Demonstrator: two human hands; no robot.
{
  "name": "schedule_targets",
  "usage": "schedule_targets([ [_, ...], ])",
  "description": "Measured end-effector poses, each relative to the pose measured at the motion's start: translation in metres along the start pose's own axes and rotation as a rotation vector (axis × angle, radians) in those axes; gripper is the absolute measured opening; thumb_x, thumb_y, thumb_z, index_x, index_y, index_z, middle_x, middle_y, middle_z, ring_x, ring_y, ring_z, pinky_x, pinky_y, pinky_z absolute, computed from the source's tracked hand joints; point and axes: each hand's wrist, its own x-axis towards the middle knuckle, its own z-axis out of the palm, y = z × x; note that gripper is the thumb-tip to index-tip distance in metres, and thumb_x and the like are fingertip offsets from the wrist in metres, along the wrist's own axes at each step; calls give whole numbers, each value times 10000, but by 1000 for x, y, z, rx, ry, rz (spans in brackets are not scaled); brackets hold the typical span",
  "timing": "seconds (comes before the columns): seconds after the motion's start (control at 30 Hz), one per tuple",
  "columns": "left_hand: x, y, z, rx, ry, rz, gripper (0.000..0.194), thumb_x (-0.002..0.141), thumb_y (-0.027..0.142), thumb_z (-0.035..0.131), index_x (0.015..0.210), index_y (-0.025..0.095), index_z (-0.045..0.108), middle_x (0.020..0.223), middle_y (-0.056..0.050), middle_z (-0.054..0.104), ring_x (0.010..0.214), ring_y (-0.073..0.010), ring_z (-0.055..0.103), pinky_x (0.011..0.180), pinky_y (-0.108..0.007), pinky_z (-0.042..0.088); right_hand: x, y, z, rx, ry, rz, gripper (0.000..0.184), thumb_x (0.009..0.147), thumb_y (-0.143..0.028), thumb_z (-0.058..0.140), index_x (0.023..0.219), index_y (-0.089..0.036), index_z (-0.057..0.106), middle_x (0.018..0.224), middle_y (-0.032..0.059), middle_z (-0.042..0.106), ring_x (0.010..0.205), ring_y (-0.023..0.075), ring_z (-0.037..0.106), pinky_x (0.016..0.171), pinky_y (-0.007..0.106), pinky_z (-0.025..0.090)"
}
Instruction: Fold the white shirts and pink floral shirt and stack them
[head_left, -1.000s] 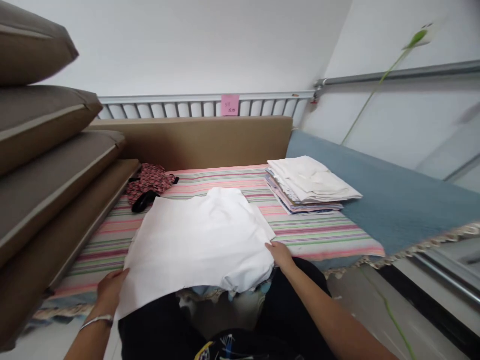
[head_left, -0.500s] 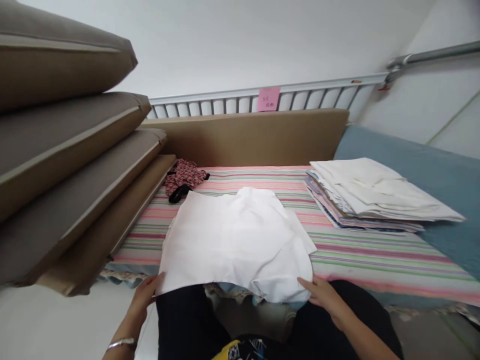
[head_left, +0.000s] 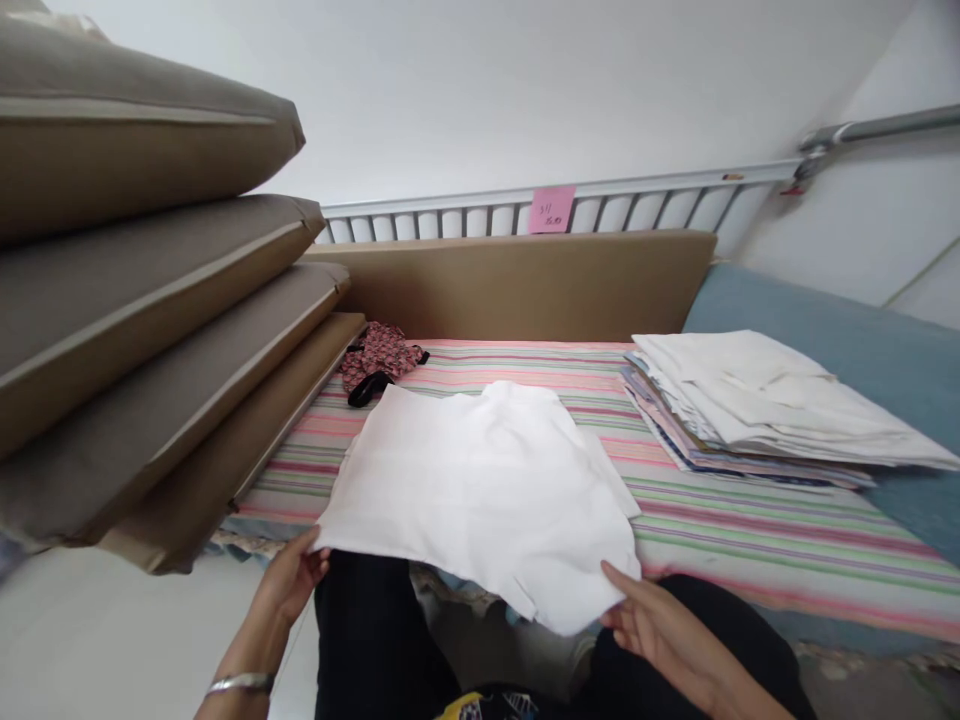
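A white shirt (head_left: 472, 480) lies spread on the striped sheet, its near edge hanging over the front of the bed. My left hand (head_left: 292, 575) pinches its near left corner between thumb and fingers. On the other side, my right hand (head_left: 637, 615) grips the near right edge, the thumb on top and the fingers curled beneath. The cloth between my hands is lifted a little above my knees. Beyond its far left corner sits a bunched red patterned cloth (head_left: 384, 352) with a black strap.
A neat stack of folded clothes (head_left: 765, 400), white on top, lies at the right on the striped sheet (head_left: 690, 500). Several thick brown cushions (head_left: 157, 270) are piled at the left. Behind stand a brown board (head_left: 517, 285) and a radiator with a pink note (head_left: 553, 209).
My right hand has pulled the near right edge of the shirt slightly toward me and lower. My left hand keeps its corner. The whole view has shifted a little.
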Motion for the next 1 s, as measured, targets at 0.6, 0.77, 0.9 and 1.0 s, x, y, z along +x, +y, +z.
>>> schedule_targets([
  [0.6,99,26,148,-56,99,134,57,751,88,502,776,123,539,638,-36,588,534,-118,584,478,-205,457,129,-100,31,422,152,-108,134,893,-216,448,945,-157,555,991,98,651,889,132,642,645,200,533],
  [0.77,99,21,137,101,123,275,63,788,145,494,814,125,547,712,-57,608,626,-143,611,585,-261,496,115,-93,33,240,107,-227,268,885,-374,471,1017,-167,579,1023,117,655,936,193,635,762,309,529],
  [0.9,75,-3,136,294,36,531,220,732,220,634,949,188,615,1044,-74,636,1024,-200,578,892,-313,455,104,-65,30,-413,208,-642,354,775,-466,589,1018,-215,650,1147,85,627,1156,270,508,1012,446,363],
  [1.0,61,-31,139,848,-165,852,337,759,248,618,1095,214,614,1310,-95,521,1295,-261,354,1100,-420,222,110,-40,16,-1002,266,-898,382,781,-431,562,1120,-269,630,1319,25,512,1315,258,320,1115,476,141],
])
